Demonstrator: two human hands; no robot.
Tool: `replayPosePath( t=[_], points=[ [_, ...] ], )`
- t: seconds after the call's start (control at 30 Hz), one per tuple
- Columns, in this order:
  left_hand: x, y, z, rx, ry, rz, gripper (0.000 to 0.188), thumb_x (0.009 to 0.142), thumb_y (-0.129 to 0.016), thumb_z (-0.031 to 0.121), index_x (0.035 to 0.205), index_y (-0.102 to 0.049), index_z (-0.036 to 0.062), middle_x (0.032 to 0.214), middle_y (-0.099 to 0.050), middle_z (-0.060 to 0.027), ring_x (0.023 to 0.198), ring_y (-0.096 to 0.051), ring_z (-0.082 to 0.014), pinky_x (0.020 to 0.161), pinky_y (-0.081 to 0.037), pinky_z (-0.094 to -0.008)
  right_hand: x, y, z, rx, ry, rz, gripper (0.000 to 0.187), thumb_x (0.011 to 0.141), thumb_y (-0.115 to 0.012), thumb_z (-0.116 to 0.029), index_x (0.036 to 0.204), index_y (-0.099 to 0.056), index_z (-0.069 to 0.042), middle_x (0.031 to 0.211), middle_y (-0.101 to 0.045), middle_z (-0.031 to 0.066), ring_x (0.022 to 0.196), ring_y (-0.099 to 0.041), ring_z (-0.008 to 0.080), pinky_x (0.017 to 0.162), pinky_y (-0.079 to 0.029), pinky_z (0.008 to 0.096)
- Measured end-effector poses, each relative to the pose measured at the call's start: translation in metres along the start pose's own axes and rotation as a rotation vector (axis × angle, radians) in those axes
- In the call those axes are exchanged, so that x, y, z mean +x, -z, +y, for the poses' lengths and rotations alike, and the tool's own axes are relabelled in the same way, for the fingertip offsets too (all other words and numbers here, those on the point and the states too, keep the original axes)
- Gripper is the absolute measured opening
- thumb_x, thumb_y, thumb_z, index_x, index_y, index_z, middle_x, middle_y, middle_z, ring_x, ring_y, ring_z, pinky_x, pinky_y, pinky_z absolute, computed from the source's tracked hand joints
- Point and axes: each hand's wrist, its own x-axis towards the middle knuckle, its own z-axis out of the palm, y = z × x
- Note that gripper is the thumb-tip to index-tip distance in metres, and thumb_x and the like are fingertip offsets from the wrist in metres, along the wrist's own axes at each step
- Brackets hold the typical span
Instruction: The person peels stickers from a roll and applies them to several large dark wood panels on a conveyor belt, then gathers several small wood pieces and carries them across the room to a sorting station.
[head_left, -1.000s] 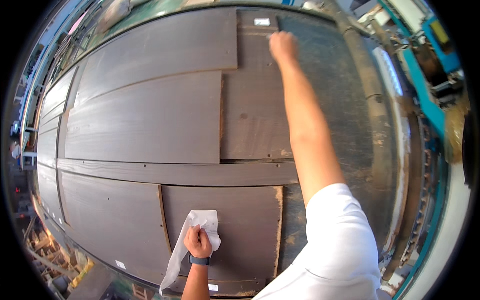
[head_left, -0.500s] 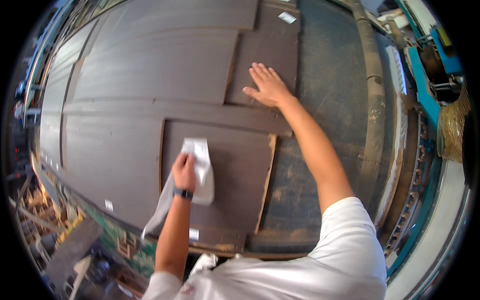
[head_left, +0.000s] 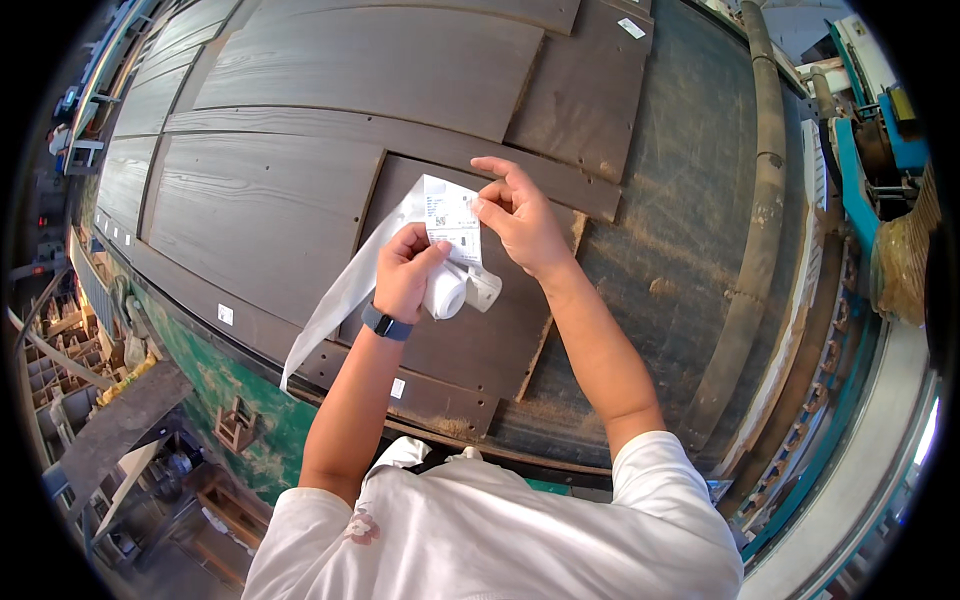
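Observation:
My left hand (head_left: 402, 275) grips a roll of white printed labels (head_left: 445, 297), thumb on top. From the roll a printed label (head_left: 450, 215) stands up, and a long pale strip (head_left: 335, 300) trails down to the left. My right hand (head_left: 522, 225) pinches the label's right edge between thumb and fingers, its index finger raised. Both hands are over a dark brown panel (head_left: 470, 350) with a rough, light right edge. A small white label (head_left: 398, 387) lies near the panels' front edge.
Other dark wood-grain panels (head_left: 270, 195) cover the left and far side, some bearing white labels (head_left: 225, 314). To the right lie a worn dark surface (head_left: 680, 170), a long roller (head_left: 765, 180) and teal machinery (head_left: 855, 170). Wooden scraps and a green floor (head_left: 200, 370) show at lower left.
My right hand has come off the far panel, moving nearer and left to pinch the label. My left hand has shifted up and right with the roll. The view has shifted slightly.

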Motion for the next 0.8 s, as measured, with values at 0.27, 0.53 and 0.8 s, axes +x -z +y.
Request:
replayPosePath(
  t=[0.27, 0.53, 0.8],
  points=[
    [0.009, 0.003, -0.012, 0.191, -0.045, -0.017, 0.016, 0.085, -0.059, 0.003, 0.1, -0.064, -0.0013, 0.092, -0.065, -0.0036, 0.083, -0.058, -0.0096, 0.074, -0.046, -0.0246, 0.006, 0.008, -0.011, -0.978, 0.642, 0.156, 0.023, 0.074, -0.067, -0.013, 0.096, -0.066, -0.007, 0.081, -0.058, 0.0075, 0.085, -0.057, 0.0258, 0.077, -0.045, 0.0383],
    [0.035, 0.016, -0.033, 0.365, 0.029, 0.033, 0.017, 0.085, -0.057, 0.004, 0.098, -0.065, -0.0044, 0.087, -0.062, -0.0009, 0.077, -0.053, -0.0094, 0.069, -0.043, -0.0249, 0.113, 0.107, 0.051, -0.47, -0.069, -0.021, 0.017, 0.087, -0.063, -0.019, 0.093, -0.065, -0.003, 0.091, -0.068, 0.0088, 0.085, -0.063, 0.017, 0.078, -0.05, 0.0332],
    [0.054, 0.016, -0.032, 0.507, -0.01, 0.143, 0.022, 0.09, -0.061, 0.018, 0.078, -0.059, 0.0, 0.07, -0.052, 0.0041, 0.068, -0.043, -0.0053, 0.058, -0.036, -0.0247, 0.183, 0.27, 0.067, -1.733, 0.503, 0.781, 0.041, 0.089, -0.053, -0.039, 0.107, -0.066, -0.005, 0.115, -0.063, 0.0141, 0.109, -0.056, 0.0319, 0.095, -0.042, 0.0453]
  ],
)
